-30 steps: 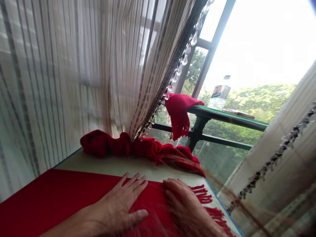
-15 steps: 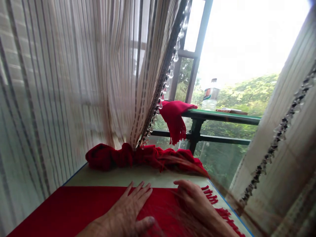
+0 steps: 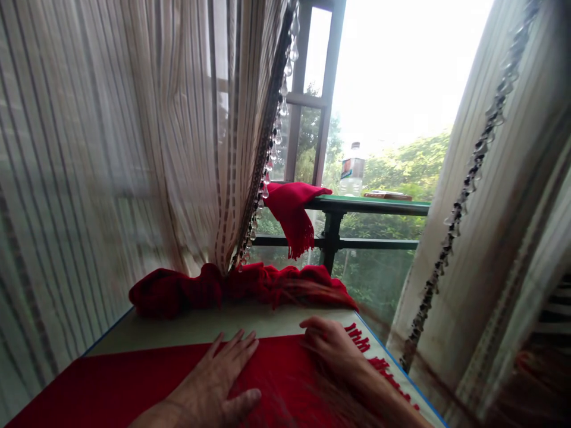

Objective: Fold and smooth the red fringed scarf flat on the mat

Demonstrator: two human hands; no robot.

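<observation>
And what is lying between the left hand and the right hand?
In the head view, a stretch of flat red cloth lies between left hand and right hand; past its far edge comes a strip of pale tabletop.

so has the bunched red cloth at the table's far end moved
No; against the table, the bunched red cloth hasn't visibly shifted, its right end at the same far corner.
</observation>
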